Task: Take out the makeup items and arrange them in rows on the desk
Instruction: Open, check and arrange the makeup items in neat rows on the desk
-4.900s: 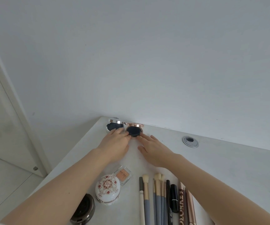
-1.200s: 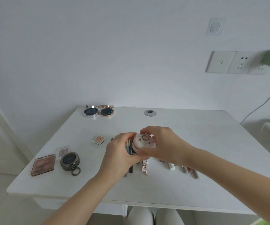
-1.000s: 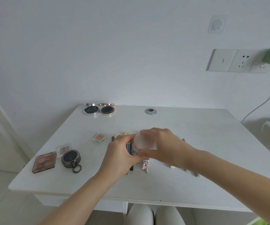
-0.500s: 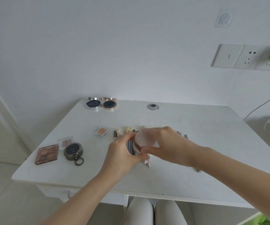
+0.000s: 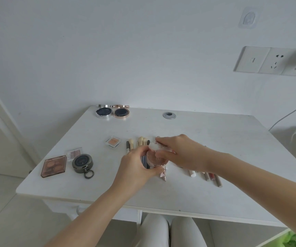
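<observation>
**Head view: powder jar open over the brush row**

Head camera looks down on a white tabletop (image 5: 215, 139). The left hand (image 5: 136, 168) curls round the base of a small round jar (image 5: 157, 160), rose-gold at the rim with pinkish contents showing. The right hand (image 5: 179, 150) pinches a pale, domed lid (image 5: 157, 147), tilted and lifted just off the jar's mouth. Both are held just above a row of brushes (image 5: 140, 142) and pencils (image 5: 213, 177).

Risks, as I judge them: the jar looks to hold loose or pressed powder, so a tilt of the left hand could spill it over the brushes beneath. The lid is glossy and held only by fingertips; a slip would drop it onto the row and scatter the slim, round-bodied pencils, which roll easily.

Elsewhere, things lie in loose rows. Two round compacts (image 5: 112, 112), one silver-rimmed, one rose-gold, stand open at the far edge against the wall. A small clear square pan (image 5: 113, 142) of peach colour lies near the brushes. Toward the left edge are a flat brown palette (image 5: 53, 165), a smaller clear case (image 5: 74, 153) and a dark metal round compact (image 5: 82, 163) with a ring. A grey grommet (image 5: 169, 115) is set in the tabletop.
</observation>
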